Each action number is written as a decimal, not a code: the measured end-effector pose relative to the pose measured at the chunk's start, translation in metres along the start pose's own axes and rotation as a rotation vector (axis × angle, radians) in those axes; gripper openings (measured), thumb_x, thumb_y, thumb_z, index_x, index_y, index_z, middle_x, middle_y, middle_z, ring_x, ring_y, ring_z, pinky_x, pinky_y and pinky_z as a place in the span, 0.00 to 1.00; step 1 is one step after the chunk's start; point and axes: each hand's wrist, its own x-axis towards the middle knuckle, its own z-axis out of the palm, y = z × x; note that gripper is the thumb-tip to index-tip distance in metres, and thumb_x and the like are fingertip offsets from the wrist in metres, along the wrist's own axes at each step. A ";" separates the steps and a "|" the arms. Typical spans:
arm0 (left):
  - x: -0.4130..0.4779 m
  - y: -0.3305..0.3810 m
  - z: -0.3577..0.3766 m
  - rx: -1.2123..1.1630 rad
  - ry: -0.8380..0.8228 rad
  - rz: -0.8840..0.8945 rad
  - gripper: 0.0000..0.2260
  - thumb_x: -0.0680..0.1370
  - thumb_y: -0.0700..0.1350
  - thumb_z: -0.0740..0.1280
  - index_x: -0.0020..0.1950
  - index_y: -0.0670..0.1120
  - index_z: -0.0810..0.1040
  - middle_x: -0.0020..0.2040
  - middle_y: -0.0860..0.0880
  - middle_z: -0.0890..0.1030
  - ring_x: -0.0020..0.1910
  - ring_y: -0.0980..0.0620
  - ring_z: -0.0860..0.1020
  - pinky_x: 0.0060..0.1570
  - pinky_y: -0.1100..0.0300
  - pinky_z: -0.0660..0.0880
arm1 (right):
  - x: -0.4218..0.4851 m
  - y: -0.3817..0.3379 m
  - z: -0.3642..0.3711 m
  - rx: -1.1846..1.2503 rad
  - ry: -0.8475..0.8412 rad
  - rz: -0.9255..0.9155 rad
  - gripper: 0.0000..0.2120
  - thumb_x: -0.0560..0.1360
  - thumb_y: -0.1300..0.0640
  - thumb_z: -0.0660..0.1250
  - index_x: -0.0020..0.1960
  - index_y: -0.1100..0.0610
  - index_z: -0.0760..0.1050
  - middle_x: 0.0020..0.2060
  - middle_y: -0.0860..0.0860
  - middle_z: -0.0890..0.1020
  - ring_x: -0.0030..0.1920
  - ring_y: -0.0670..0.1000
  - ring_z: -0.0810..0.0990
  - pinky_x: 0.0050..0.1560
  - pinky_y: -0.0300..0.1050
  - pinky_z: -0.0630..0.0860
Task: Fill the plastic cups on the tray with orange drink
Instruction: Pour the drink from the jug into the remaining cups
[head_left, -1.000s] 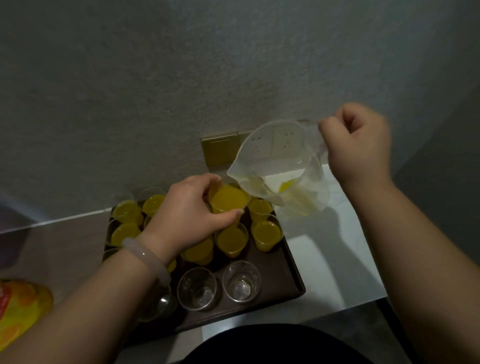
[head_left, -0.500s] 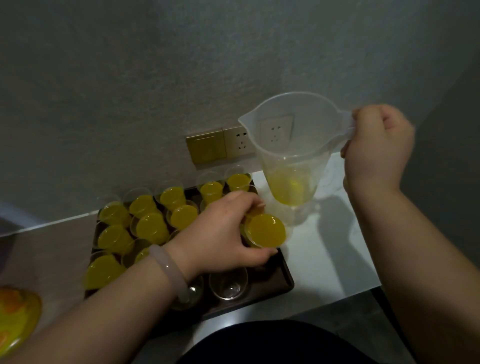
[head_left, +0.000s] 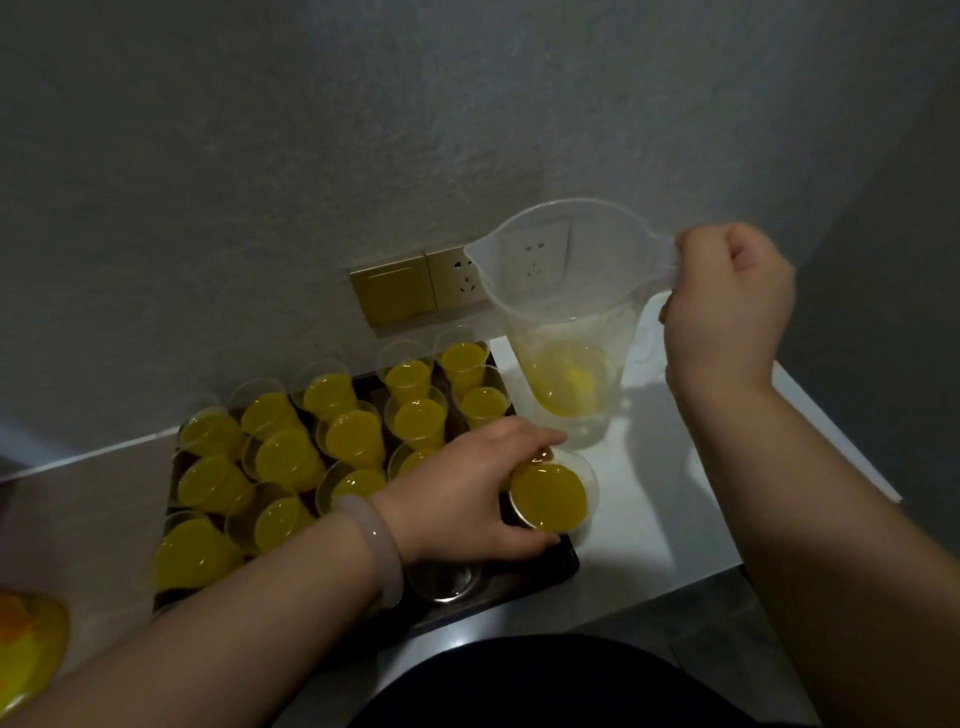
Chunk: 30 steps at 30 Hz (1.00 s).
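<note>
Yellow-orange drink (head_left: 549, 498) fills clear cups (head_left: 280, 457) on a dark brown tray (head_left: 563, 564); the wall plates (head_left: 415, 288) are gold, the counter (head_left: 670, 499) white.

Background as I read it from the head view. A grey, rough-textured wall (head_left: 311, 156) fills the upper frame. Low on it I see a gold switch plate (head_left: 392, 291), with a gold socket (head_left: 460, 278) touching its right edge. A white worktop (head_left: 670, 499) butts against the wall; its left stretch lies in shadow and reads grey. At the lower left edge is an orange-and-yellow packet (head_left: 28, 644), cropped and blurred, so I cannot tell what it is. Pale, smooth bangle (head_left: 376, 545) on the left wrist. Dark garment (head_left: 545, 686) at bottom centre. Grey floor (head_left: 675, 618) shows past the worktop's near right corner. Darker side wall (head_left: 893, 234) at right.
</note>
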 end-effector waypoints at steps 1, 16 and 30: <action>0.001 -0.002 0.001 0.018 -0.010 0.005 0.36 0.69 0.55 0.75 0.74 0.51 0.64 0.66 0.53 0.70 0.62 0.63 0.67 0.60 0.81 0.57 | 0.000 0.001 0.000 0.002 -0.001 -0.006 0.12 0.69 0.56 0.61 0.31 0.61 0.64 0.27 0.53 0.63 0.31 0.54 0.64 0.30 0.54 0.65; 0.012 -0.022 0.010 0.475 -0.200 0.103 0.33 0.70 0.60 0.70 0.71 0.49 0.65 0.64 0.50 0.73 0.64 0.50 0.67 0.64 0.53 0.66 | -0.010 0.012 0.003 -0.013 -0.059 -0.023 0.16 0.73 0.60 0.61 0.29 0.53 0.61 0.21 0.43 0.65 0.29 0.46 0.64 0.27 0.36 0.62; 0.016 -0.031 0.012 0.486 -0.272 0.124 0.33 0.72 0.58 0.70 0.73 0.51 0.63 0.69 0.52 0.70 0.71 0.50 0.56 0.67 0.55 0.57 | -0.019 0.008 0.001 -0.034 -0.060 -0.037 0.13 0.72 0.59 0.61 0.31 0.56 0.64 0.25 0.46 0.65 0.30 0.48 0.65 0.28 0.39 0.62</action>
